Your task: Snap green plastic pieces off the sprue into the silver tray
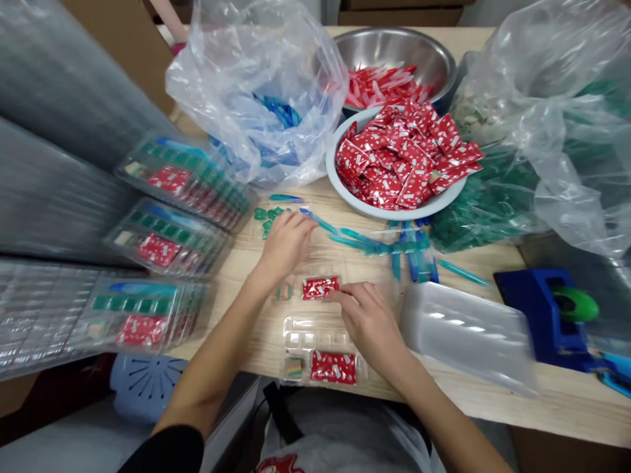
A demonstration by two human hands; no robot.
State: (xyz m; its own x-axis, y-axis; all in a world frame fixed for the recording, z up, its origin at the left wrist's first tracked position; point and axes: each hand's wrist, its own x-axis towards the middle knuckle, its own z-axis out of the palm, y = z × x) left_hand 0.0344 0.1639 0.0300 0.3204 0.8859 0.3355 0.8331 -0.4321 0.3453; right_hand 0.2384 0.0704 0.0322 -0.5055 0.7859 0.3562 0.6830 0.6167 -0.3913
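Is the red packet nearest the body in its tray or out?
In: the red packet lies inside the clear tray, beside the striped block.

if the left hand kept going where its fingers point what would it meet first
Likely the teal stick just past the left hand, with the white bowl beyond, though depth is hard to judge.

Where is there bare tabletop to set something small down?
The best patch is the wooden tabletop at front right, between the blue tape dispenser and the front edge. A narrower strip separates the left forearm from the nearest clear tray. The back is crowded: plastic bags, steel bowl, pale basin of red packets.
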